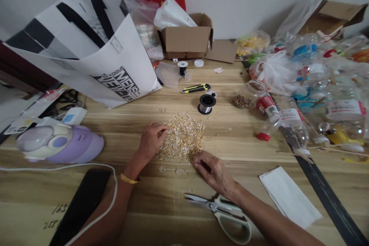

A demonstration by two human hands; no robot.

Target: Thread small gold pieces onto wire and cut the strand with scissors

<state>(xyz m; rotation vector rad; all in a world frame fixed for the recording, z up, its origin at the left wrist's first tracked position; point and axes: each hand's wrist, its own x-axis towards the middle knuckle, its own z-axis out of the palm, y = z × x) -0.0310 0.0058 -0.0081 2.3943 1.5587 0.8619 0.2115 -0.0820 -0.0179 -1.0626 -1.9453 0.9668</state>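
A tangled heap of gold and silver beaded wire (184, 134) lies in the middle of the wooden table. At the heap's left edge is my left hand (152, 139), its thumb and fingers pinched together at the beads. My right hand (210, 167) is at the lower right edge, fingertips also pinched there. What either hand pinches is too small to make out. A short beaded strand (174, 170) lies in front of the heap. Below my right hand rest scissors (220, 209) with pale handles, blades slightly apart, partly covered by my right forearm.
Behind the heap are a spool of wire (206, 103) and a box cutter (196, 88). Plastic bottles (291, 119) crowd the right side. A white bag (115, 61) stands at the left, near a purple device (77, 144). A phone (83, 203) and a white cable lie by my left arm.
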